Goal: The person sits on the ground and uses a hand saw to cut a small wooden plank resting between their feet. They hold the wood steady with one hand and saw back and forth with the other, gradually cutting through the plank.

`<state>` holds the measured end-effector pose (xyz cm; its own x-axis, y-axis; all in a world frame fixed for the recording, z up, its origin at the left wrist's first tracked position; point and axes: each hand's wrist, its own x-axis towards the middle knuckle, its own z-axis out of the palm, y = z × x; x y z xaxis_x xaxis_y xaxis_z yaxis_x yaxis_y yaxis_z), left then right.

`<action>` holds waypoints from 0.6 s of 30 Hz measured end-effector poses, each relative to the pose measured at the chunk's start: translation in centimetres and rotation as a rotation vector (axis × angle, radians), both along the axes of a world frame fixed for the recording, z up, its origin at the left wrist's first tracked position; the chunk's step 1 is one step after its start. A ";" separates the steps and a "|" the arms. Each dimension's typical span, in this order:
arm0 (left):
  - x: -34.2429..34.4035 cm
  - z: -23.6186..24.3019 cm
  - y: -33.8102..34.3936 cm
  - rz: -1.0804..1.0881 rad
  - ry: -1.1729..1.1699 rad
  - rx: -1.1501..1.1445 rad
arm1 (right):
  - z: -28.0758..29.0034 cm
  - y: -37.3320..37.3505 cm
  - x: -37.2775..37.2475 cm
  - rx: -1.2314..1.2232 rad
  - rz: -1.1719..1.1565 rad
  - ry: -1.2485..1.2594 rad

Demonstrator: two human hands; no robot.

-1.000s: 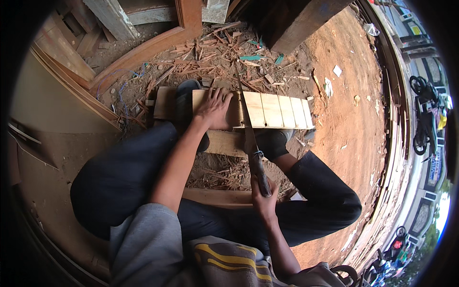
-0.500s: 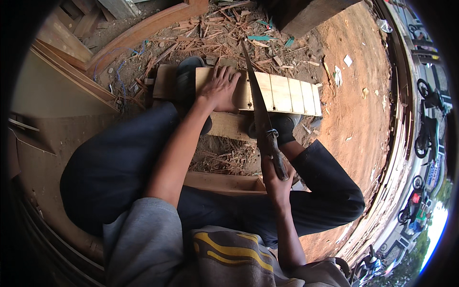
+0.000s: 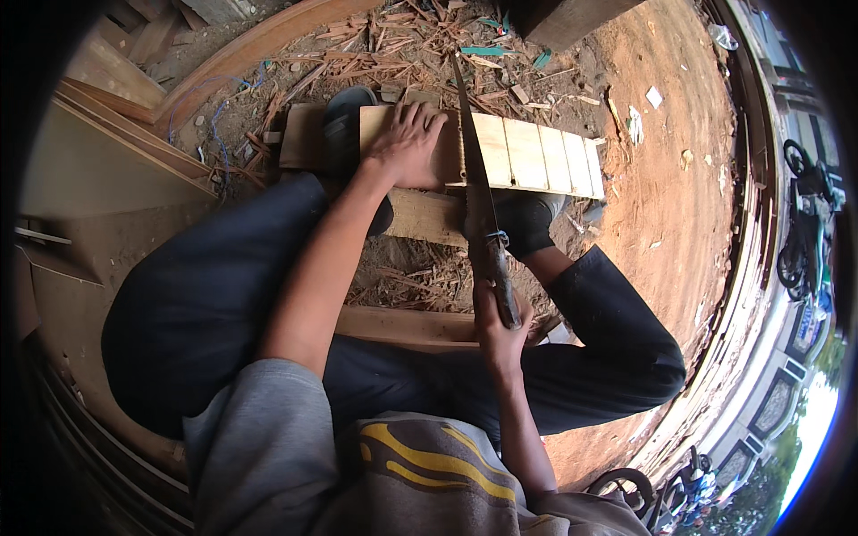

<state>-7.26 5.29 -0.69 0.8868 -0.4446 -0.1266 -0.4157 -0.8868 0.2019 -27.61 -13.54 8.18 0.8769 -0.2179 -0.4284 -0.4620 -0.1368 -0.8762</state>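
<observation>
The right hand (image 3: 499, 332), just right of the frame's centre, was wrapped around the dark handle of a long, narrow steel handsaw (image 3: 476, 192), its fingers closed tight on the grip; the blade ran up the picture and crossed a pale, flat wooden board marked with several dark lines across its width (image 3: 527, 156), which lay in the upper middle of the frame; the left hand (image 3: 407, 143) lay flat on that board just left of the blade, fingers spread and pressing down, the fingertips close to the saw; a dark shoe (image 3: 344, 134) stood on the board's left end, and a second dark shoe (image 3: 525, 225) sat below its right half, beside a thicker plank (image 3: 427, 217) that seemed to carry the board above the ground; to saw well here, I judged, the blade should stay square on its line with long, even strokes, the weight of hand and foot kept on the board so it could not shift, and the fingertips held back from the teeth; no box, bin or other container showed anywhere in the view, so nothing was held in one; loose wood splinters and offcuts (image 3: 393, 45) littered the reddish dirt ground (image 3: 679, 205) in the upper middle, and parked motorcycles (image 3: 804, 241) stood at the right edge.
</observation>
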 end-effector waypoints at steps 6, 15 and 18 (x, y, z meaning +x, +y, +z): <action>0.1 -3.1 0.4 -0.050 -0.097 0.084 | -2.1 1.9 10.0 0.033 0.051 -0.101; 0.2 -1.8 0.1 -0.016 -0.055 0.012 | -0.8 0.2 2.7 0.035 0.017 -0.035; 0.6 -1.7 -0.5 -0.025 -0.024 0.085 | -3.8 0.7 9.6 0.068 0.007 -0.182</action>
